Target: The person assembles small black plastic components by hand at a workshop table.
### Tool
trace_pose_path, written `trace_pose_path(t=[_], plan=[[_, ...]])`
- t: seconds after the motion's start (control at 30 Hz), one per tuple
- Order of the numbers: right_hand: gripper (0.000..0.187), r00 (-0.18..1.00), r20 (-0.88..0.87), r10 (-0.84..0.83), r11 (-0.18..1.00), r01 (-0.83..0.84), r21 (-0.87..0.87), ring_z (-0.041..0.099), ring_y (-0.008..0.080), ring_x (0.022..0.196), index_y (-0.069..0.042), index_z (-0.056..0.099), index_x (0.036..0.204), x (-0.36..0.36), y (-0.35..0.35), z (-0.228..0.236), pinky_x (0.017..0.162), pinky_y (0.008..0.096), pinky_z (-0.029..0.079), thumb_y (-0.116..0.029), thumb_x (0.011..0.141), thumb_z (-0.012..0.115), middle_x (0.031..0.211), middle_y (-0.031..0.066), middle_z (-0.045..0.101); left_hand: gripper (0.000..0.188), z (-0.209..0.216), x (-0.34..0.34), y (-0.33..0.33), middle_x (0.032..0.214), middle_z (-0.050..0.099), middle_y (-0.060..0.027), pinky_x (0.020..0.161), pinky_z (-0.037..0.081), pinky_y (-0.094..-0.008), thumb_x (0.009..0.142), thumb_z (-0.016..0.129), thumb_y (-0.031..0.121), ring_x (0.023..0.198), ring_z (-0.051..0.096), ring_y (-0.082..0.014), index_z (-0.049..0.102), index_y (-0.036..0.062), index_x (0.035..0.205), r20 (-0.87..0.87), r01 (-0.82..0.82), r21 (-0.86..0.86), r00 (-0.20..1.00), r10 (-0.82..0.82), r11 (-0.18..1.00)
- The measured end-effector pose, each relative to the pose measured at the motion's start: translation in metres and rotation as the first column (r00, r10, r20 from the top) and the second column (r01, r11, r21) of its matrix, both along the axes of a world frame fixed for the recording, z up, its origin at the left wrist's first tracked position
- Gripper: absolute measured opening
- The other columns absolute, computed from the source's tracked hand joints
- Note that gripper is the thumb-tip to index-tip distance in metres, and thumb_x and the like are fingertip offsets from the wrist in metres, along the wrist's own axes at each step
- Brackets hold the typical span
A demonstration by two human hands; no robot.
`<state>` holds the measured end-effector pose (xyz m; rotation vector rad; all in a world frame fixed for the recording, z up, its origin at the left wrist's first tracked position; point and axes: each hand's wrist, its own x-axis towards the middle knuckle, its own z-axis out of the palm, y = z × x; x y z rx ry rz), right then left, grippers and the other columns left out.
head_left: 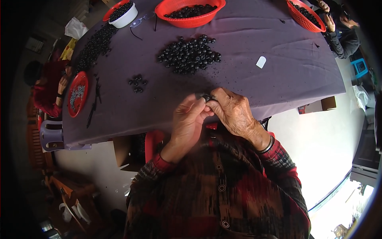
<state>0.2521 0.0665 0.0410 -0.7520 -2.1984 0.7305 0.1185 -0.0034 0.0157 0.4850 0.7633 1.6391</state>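
Note:
Just over the table's near edge, my left hand (pixel 188 119) and my right hand (pixel 237 114) meet with fingers closed. Pinched between their fingertips is a small black round piece (pixel 207 97), mostly covered by the fingers. Beyond them on the dark purple tablecloth (pixel 246 36) lies a heap of similar shiny black round pieces (pixel 189 55), some with a hole showing. A smaller cluster of black pieces (pixel 137 83) sits to the left of that heap.
Red baskets (pixel 191 23) of black pieces stand at the back. At left are a white bowl (pixel 126 20), glasses (pixel 137 22), a spread of black pieces (pixel 93 46), a red tray (pixel 82 97) and thin black tools (pixel 92 109). A white tag (pixel 261 62) lies right. Two people sit at the sides.

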Motion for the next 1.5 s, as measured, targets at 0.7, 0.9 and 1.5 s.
trace_pose_path(t=[0.7, 0.9, 1.5], plan=[[0.015, 0.995, -0.015, -0.097, 0.995, 0.096, -0.036, 0.061, 0.0368, 0.070, -0.002, 0.053, 0.094, 0.007, 0.007, -0.002, 0.059, 0.0368, 0.048, -0.013, 0.088, 0.060, 0.077, 0.0183, 0.061, 0.011, 0.001, -0.014, 0.002, 0.085, 0.063, -0.0018, 0.069, 0.049, -0.0258, 0.089, 0.060, 0.007, 0.078, 0.059, -0.0091, 0.063, 0.0067, 0.099, -0.045, -0.088, -0.050, 0.995, 0.085, 0.995], [0.016, 0.882, 0.222, -0.415, 0.897, 0.355, 0.263, 0.060, 0.0380, 0.068, -0.002, 0.051, 0.083, 0.029, 0.033, -0.011, 0.057, 0.0442, 0.047, -0.017, 0.089, 0.057, 0.074, 0.0166, 0.061, 0.012, 0.010, -0.102, 0.010, 0.083, 0.060, 0.0006, 0.066, 0.045, -0.0196, 0.081, 0.068, 0.001, 0.075, 0.056, -0.0048, 0.066, 0.0015, 0.093, -0.837, -0.414, 0.169, 0.420, 0.352, 0.895], [0.014, 0.859, 0.319, -0.400, 0.907, 0.321, 0.274, 0.062, 0.0365, 0.068, -0.004, 0.050, 0.085, 0.028, 0.044, -0.031, 0.057, 0.0429, 0.049, -0.016, 0.087, 0.057, 0.074, 0.0153, 0.062, 0.017, -0.019, -0.201, 0.016, 0.082, 0.058, -0.0076, 0.064, 0.048, -0.0289, 0.075, 0.072, 0.006, 0.066, 0.058, -0.0196, 0.067, -0.0009, 0.090, -0.914, -0.452, 0.358, -0.348, 0.207, 0.817]])
